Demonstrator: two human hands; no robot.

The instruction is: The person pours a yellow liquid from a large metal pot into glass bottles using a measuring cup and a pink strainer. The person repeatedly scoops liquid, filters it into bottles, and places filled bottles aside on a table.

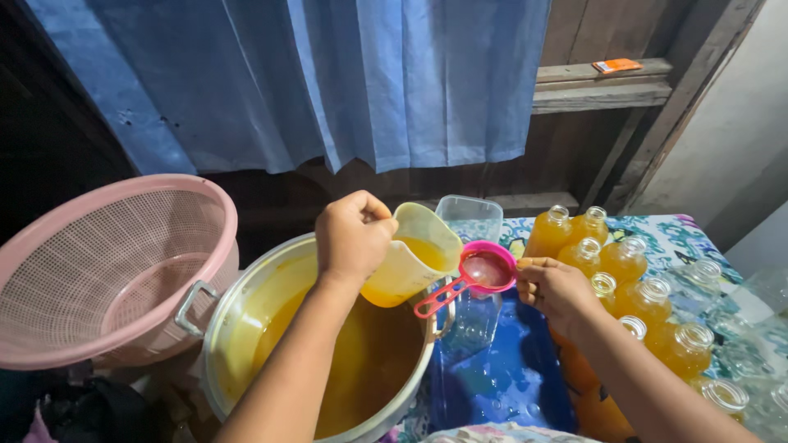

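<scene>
Gripping the handle of a pale plastic jug (410, 262) half full of orange liquid, the left hand (353, 234) tips it toward a small pink strainer (486, 269); the right hand (554, 289) rests its fingertips on the strainer's rim, pinching it steady over a clear, empty bottle (474, 320) standing on a blue tray (509, 381). Largest in view, a blue curtain (361, 82) hangs across the back wall above everything. At the left sits a big pink colander basket (107, 271), tilted on its side. Next to it, beneath the left forearm, a wide metal pot (238, 328) holds plenty of the same orange liquid, roughly half its depth by the look of the stained inner wall. To the right, on a patterned tablecloth (681, 234), stands a cluster of filled bottles (624, 279) of orange drink, uncapped as far as can be seen, with several empty clear bottles (722, 328) near them at the far right. Behind the jug is a clear plastic tub (469, 217). Judging by this, about nine bottles are full, one is being filled, and a handful, plus much liquid, remain.
</scene>
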